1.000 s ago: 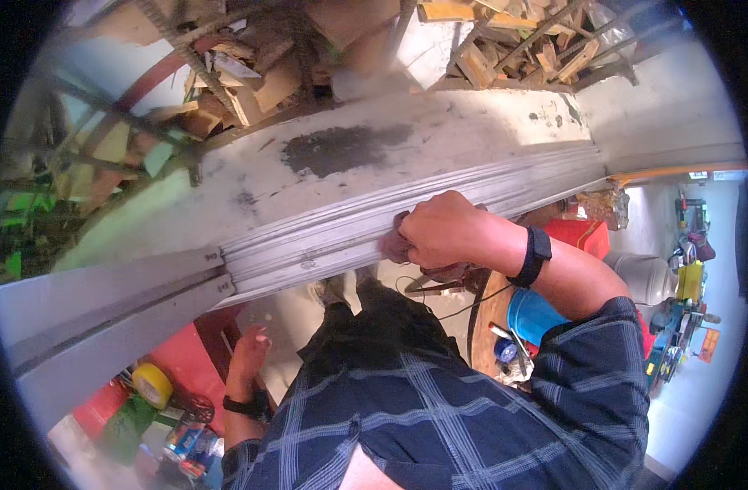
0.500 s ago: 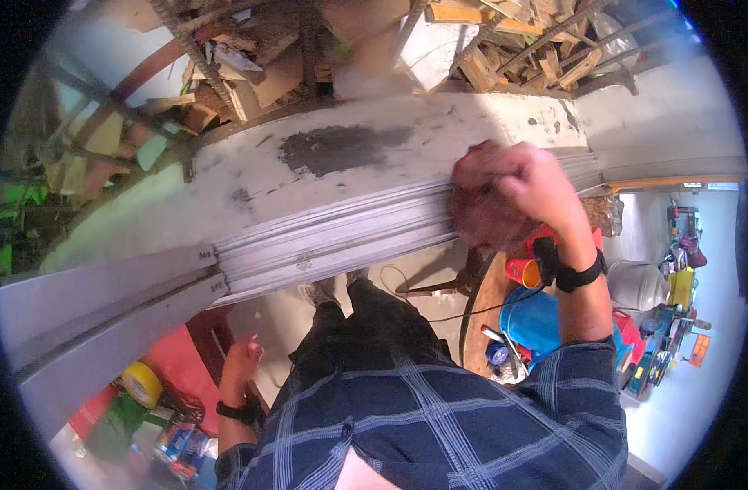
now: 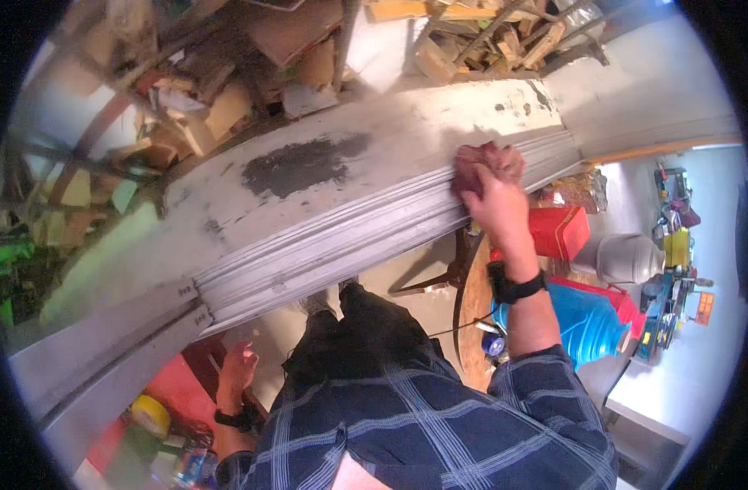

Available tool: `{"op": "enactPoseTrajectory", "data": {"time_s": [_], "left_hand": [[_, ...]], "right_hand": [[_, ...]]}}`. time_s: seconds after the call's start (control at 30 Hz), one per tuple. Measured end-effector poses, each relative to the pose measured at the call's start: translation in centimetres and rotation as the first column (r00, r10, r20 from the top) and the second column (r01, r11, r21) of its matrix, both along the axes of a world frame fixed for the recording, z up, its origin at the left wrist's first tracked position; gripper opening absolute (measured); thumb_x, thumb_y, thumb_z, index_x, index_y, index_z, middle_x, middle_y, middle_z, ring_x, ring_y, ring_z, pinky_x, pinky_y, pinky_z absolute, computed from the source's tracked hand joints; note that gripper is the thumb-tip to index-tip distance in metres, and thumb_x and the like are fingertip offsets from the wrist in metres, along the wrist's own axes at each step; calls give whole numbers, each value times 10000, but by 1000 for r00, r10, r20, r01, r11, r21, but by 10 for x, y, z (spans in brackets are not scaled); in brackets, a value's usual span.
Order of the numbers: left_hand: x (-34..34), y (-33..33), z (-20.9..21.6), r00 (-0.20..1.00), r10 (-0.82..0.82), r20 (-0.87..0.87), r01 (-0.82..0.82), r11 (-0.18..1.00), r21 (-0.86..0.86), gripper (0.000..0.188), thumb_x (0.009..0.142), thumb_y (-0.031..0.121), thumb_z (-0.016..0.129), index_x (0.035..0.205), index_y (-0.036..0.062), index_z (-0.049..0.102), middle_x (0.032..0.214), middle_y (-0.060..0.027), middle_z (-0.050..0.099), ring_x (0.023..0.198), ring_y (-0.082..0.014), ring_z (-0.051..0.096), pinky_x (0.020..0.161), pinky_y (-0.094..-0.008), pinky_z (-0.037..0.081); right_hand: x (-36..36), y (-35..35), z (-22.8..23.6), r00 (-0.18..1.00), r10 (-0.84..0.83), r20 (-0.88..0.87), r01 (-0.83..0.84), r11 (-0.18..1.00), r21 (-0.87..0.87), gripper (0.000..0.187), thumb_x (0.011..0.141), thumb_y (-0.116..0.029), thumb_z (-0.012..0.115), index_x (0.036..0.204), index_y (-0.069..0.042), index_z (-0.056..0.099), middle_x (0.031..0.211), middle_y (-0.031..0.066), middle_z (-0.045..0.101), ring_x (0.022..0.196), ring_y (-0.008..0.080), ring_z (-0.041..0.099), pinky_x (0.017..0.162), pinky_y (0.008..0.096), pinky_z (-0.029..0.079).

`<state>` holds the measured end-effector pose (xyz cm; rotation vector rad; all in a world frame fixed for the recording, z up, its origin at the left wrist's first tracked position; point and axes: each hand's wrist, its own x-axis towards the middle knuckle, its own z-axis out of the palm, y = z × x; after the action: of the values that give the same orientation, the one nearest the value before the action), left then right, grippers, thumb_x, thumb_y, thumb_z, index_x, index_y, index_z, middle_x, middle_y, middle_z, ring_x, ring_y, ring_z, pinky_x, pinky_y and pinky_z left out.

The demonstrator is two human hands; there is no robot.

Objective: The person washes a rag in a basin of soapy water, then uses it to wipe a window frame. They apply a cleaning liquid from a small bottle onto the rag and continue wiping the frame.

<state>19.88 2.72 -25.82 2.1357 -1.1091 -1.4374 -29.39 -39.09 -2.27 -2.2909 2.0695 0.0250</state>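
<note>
My right hand (image 3: 500, 200) is closed round a bunched, dark red cloth (image 3: 470, 167). It presses the cloth onto the white grooved window track (image 3: 333, 233), towards the track's right end. Behind the track runs a pale sill (image 3: 398, 122) with a dark worn patch (image 3: 296, 166). Low on the left hangs my left hand (image 3: 238, 369), holding nothing, its fingers loosely bent and apart. It is nearest to a dark red wooden piece beside a red surface (image 3: 182, 388).
Beyond the sill, metal bars stand before piled wood scraps (image 3: 529, 41). A grey sliding frame (image 3: 112, 347) closes the left end. On the right are a round wooden stool (image 3: 472, 327), a blue jug (image 3: 590, 322), a red box (image 3: 560, 231) and a silver pot (image 3: 627, 258).
The cloth was blurred and spread; now it is bunched and sharp on the track. My right forearm has shifted left, uncovering the red box and more of the blue jug. The view has turned slightly.
</note>
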Motion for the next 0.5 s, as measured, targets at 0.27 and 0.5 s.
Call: {"op": "enactPoseTrajectory", "data": {"time_s": [0.27,0.5], "left_hand": [[2,-36,30,927,-287,241,308,950,-52,402,876,191,647,1240,33,581,1095,-192,658,940,-358,659,823,-420,530],[14,-34,20,909,-284,305,317,946,-66,396,877,212,640,1230,41,591,1039,-200,680,930,-352,669,812,-433,533]], "right_hand": [[124,73,-4,819,490,300,-410,864,-293,363,692,-177,707,1053,-182,661,1024,68,617,979,327,615,763,422,547],[20,-1,6,870,290,398,-185,942,-281,348,728,-109,674,1065,-195,692,1125,52,683,977,324,647,819,426,560]]}}
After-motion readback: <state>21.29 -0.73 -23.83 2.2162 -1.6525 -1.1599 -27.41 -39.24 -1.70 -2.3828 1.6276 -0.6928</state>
